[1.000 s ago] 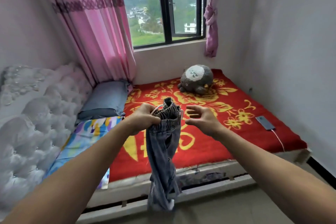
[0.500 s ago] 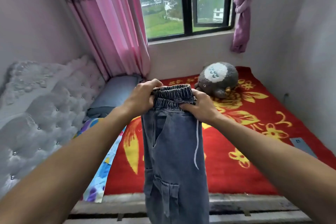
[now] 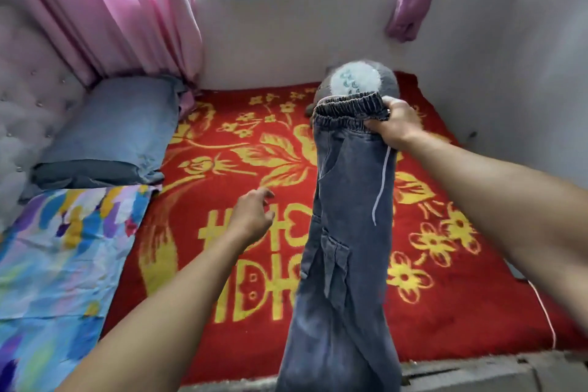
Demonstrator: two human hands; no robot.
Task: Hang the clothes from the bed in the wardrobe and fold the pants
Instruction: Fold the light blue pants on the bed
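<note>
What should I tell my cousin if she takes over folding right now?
Right hand: gripping the waistband of the grey-blue cargo pants, which hang down in front of the bed.
Left hand: open and empty, hovering over the red floral blanket.
Done: pants are picked up and held lengthwise.
Left: lay them on the blanket and fold them. No other clothes to hang show on the bed in this view; only a plush toy and a blue pillow.

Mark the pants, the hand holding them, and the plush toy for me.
pants [image 3: 346, 200]: head view, on the denim leg below the waistband.
right hand [image 3: 394, 126]: head view, on the back of the hand gripping the waistband.
plush toy [image 3: 356, 79]: head view, on its pale patch above the waistband.
</note>
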